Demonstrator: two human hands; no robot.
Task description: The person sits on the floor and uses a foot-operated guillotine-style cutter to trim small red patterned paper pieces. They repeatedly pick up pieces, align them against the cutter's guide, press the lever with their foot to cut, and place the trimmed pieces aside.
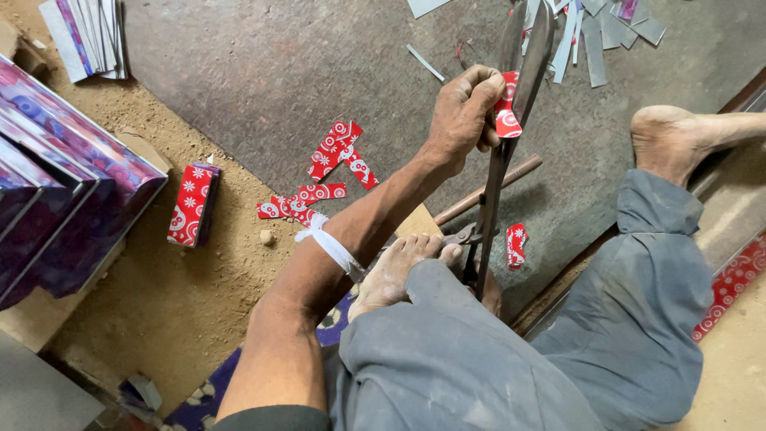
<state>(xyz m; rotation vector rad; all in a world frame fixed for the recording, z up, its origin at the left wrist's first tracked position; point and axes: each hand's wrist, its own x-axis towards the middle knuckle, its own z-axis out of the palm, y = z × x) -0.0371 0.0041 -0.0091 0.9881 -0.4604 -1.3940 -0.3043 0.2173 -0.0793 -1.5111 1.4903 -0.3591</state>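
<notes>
Now left hand [464,112] pinching one red piece [507,112] between two shear blades [523,60].

- A small red sheet piece [506,112] printed with white flower shapes is pinched in the left hand [465,112] and held between the blades of the shears, its lower edge curled downward.
- Large metal shears [511,120] with long, dark, worn blades are stood nearly upright, blades up and slightly parted around the red piece; the pivot and handles are set low, beside the foot on the floor.
</notes>
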